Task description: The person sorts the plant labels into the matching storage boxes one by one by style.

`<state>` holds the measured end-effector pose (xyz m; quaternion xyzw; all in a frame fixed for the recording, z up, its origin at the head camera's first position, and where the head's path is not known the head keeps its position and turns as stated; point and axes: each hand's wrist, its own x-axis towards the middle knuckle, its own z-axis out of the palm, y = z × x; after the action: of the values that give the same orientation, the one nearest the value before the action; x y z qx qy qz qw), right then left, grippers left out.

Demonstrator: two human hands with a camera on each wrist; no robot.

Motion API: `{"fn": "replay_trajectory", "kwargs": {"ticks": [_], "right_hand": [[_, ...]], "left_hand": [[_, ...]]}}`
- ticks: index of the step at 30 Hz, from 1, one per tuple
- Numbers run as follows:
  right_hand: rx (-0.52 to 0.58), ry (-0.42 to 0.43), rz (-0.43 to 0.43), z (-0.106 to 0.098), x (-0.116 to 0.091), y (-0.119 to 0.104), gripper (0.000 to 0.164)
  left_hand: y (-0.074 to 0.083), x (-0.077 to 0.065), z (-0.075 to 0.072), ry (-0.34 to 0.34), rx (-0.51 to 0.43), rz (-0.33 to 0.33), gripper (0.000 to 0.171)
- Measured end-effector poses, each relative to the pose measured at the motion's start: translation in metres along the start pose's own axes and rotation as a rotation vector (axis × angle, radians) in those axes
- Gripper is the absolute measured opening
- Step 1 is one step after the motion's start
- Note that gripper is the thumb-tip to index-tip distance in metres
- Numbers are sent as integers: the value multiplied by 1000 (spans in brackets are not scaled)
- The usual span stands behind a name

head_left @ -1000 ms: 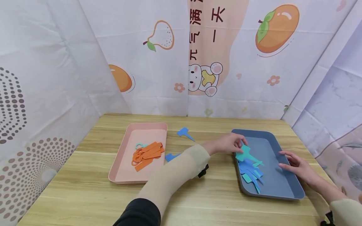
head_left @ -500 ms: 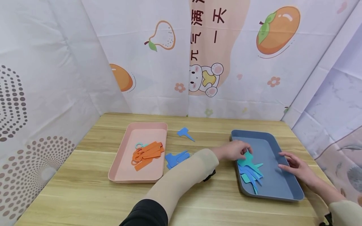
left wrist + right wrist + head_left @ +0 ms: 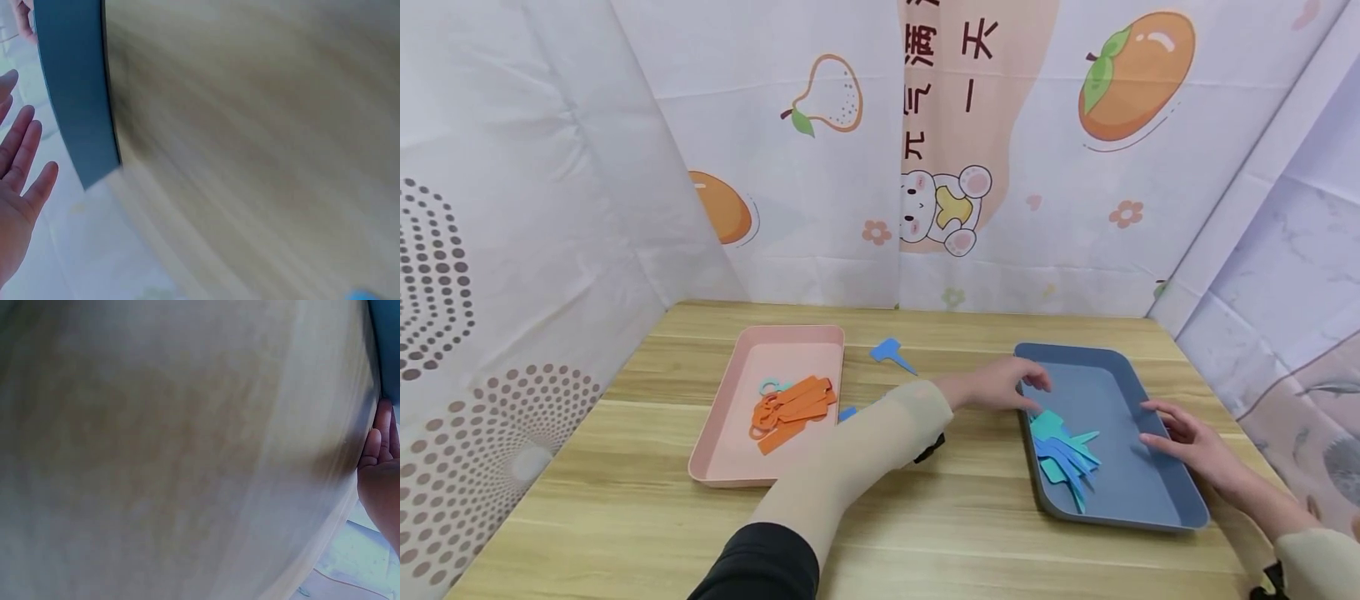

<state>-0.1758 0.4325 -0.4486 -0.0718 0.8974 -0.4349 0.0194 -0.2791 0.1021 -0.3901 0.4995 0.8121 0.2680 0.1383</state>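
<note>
In the head view, my left hand [image 3: 1003,383] is over the left rim of a blue-grey tray [image 3: 1120,392], fingers loose and thumb apart, holding nothing. Just below its fingertips, teal and blue T-shaped plant labels [image 3: 1063,454] lie in a fanned pile along the tray's left side. The left wrist view shows the left hand's fingers [image 3: 22,147] spread beside the tray wall [image 3: 75,87]. My right hand [image 3: 1195,450] holds the right rim, thumb and forefinger over the inside, other fingers outside. In the right wrist view, its fingers [image 3: 384,428] lie against the tray's outer wall.
A pink tray [image 3: 718,417] on the left holds a heap of orange tags with loops [image 3: 793,408] and some teal pieces. One blue plant label [image 3: 891,353] lies on the wooden table [image 3: 625,500] between the trays. More blue labels [image 3: 847,413] are mostly hidden behind my left forearm.
My left hand let go of a teal plant label, which now lies on the pile in the blue-grey tray, and drew back slightly left. The right hand has stayed at the rim.
</note>
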Motion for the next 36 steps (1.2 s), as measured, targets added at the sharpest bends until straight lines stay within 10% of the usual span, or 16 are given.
{"fn": "replay_trajectory", "kwargs": {"ticks": [23,36], "right_hand": [[-3,5,-6,0,1,3,50],[-11,16,-14,0,1,0,50]], "left_hand": [[-72,-93,-82,96,-70,-181,30],[-123,-120,-90,74,-149,-319,54]]}}
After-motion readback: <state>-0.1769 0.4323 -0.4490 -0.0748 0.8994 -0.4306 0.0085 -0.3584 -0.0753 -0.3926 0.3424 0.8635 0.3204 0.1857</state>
